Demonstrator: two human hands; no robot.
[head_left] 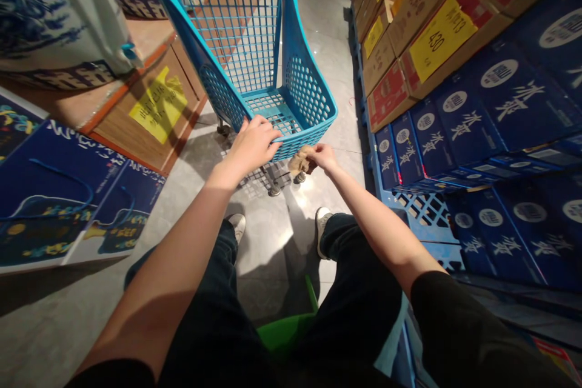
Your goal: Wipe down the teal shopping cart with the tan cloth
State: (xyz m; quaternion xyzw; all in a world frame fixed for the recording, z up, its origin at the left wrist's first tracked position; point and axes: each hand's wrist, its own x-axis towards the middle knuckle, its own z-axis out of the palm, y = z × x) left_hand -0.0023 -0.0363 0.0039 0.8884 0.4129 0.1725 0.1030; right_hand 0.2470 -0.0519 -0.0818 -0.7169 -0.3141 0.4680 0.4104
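A blue plastic shopping cart (pixel 297 18) on small wheels stands in front of me, its basket holding nothing that I can see. My left hand (pixel 255 144) lies over the cart's near rim, fingers curled over the edge. Just to the right, below the rim's near corner, my right hand (pixel 324 158) pinches a crumpled tan cloth (pixel 300 162). The cloth hangs close against the outside of the basket; whether it touches the plastic I cannot tell.
Blue cartons (pixel 473 124) and brown boxes (pixel 402 30) with yellow signs are stacked on a blue pallet (pixel 421 209) at right. Large blue-and-white jars (pixel 50 18) stand on a wooden platform (pixel 131 127) at left, above blue boxes (pixel 50 194). Something green (pixel 286 334) is between my legs.
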